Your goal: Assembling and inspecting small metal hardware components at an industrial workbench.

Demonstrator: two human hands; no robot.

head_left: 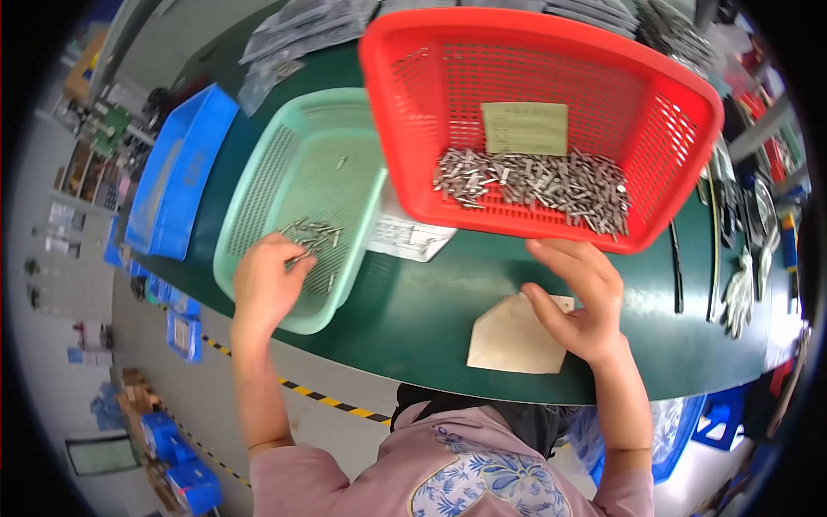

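My left hand [270,280] reaches over the near rim of a light green plastic basket [233,226], its fingers closed at a small pile of metal pins [320,234] inside. Whether a pin sits between those fingertips is hard to make out. My right hand [581,293] has thumb and fingers apart, holding nothing, close to the near rim of a red basket [551,39]. That red basket is tilted toward me and has many small metal pins [534,185] heaped along its low side. Beneath my right hand lies a beige tag-shaped card [514,338].
A blue bin [183,172] stands left of the green basket. A yellowish paper slip [525,127] leans inside the red basket. White printed paper [409,237] lies between the baskets. Tools and a white glove [739,297] are at the right; grey plastic bags [310,30] lie at the back.
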